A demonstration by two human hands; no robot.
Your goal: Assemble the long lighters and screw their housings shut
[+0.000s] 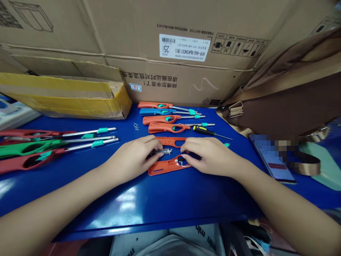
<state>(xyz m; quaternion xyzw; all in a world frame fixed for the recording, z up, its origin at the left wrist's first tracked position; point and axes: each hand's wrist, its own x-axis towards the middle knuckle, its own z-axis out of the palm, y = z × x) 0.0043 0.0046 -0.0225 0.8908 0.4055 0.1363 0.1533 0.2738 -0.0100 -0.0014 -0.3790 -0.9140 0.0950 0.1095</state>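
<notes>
Orange plastic lighter shell half (165, 167): lies flat, hollow side up, long axis left to right, with a thin white wire (183, 164) looped at its right end. Second orange plastic shell half (170, 141): flat, just behind and roughly parallel. Small clear-and-metal inner part (162, 152): lies between both halves, under the left hand (133, 158) fingertips.

Four finished lighters (154, 120) lie in a row at twelve o'clock, three orange and one blue; three long lighters (26, 147) lie at nine o'clock, two red and one green, each with one metal rod; two orange shell halves (162, 167) at the centre; one small metal part (164, 152) between them; one screwdriver (204, 131) at one o'clock; one phone (274, 161) at three o'clock; one brown bag (279, 103) at two o'clock; one yellow-taped box (66, 96) at ten o'clock; two hands, the left hand (133, 158) and the right hand (210, 154).
</notes>
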